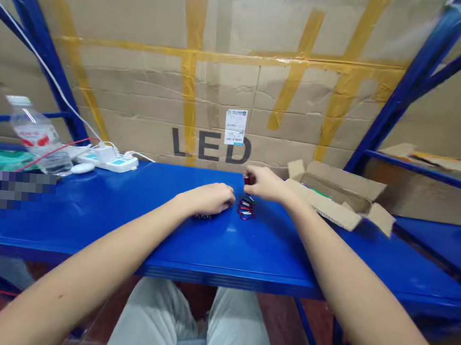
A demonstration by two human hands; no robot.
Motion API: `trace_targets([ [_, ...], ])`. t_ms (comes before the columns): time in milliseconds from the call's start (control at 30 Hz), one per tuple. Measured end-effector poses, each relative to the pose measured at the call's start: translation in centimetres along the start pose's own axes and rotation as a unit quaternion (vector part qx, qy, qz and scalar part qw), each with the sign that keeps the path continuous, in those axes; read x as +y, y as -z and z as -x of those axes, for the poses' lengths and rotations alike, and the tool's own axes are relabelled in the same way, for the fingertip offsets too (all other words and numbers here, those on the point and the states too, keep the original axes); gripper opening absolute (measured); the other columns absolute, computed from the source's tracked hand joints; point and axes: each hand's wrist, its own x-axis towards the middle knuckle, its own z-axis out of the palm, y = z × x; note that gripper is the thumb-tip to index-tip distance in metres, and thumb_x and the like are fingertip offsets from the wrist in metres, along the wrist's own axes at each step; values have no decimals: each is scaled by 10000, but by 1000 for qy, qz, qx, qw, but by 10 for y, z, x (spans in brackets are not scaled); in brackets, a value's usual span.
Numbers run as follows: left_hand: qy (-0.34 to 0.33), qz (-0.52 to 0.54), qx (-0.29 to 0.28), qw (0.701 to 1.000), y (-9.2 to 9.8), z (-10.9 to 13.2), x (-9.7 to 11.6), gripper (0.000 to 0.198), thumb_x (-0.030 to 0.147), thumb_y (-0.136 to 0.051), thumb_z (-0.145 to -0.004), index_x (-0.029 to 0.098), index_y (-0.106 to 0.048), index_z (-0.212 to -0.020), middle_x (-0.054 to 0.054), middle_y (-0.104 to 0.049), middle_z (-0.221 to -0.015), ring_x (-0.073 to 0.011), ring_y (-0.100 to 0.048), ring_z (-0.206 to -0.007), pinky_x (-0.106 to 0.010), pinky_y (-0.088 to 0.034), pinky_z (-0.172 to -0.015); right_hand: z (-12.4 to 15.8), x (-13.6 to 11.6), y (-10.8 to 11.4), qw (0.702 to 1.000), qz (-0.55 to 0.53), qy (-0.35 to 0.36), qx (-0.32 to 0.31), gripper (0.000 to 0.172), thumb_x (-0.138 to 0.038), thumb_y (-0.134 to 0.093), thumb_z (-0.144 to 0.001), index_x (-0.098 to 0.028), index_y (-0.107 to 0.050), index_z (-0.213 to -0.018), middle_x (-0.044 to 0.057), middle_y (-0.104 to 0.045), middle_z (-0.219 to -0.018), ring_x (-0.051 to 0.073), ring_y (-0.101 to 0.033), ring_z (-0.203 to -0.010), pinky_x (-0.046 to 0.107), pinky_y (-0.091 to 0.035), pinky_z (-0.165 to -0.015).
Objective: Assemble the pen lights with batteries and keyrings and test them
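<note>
My left hand (211,198) rests knuckles up on the blue table (130,223), fingers curled over small dark pieces (202,216) that I cannot make out. My right hand (264,183) hovers just right of it, pinching a small red item (246,180) between thumb and fingers. Directly below that pinch lies a small pile of red, green and dark clip-like pieces (246,207) on the table, between the two hands.
An open cardboard box (338,194) sits right of my right hand. At the left stand a plastic water bottle (37,135), a white power strip with cables (109,159) and a green packet (0,158). A taped cardboard wall marked LED (211,146) backs the table.
</note>
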Motion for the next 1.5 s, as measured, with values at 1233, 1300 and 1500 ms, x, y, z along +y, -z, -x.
trace_targets([
  [1233, 15, 102, 344, 933, 8, -1, -6, 36, 148, -602, -887, 166, -618, -860, -31, -660, -826, -144, -624, -774, -279, -495, -728, 15, -14, -20, 984, -161, 75, 13, 142, -156, -533, -805, -161, -647, -889, 17, -668, -823, 156, -544, -756, 274, -389, -687],
  [1300, 7, 109, 333, 937, 8, -1, -7, 46, 132, -595, -885, 169, -621, -872, -31, -659, -838, -144, -626, -783, -281, -499, -732, 15, -12, -21, 980, -178, 82, 17, 139, -170, -540, -813, -158, -658, -885, 14, -665, -819, 154, -545, -763, 274, -396, -698],
  [1500, 14, 87, 305, 948, 12, 3, -5, 71, 155, -585, -889, 164, -642, -930, -52, -670, -893, -159, -630, -813, -293, -495, -748, 14, -9, -19, 978, -183, 88, 41, 152, -195, -560, -830, -160, -682, -913, 22, -703, -865, 162, -587, -792, 279, -416, -719],
])
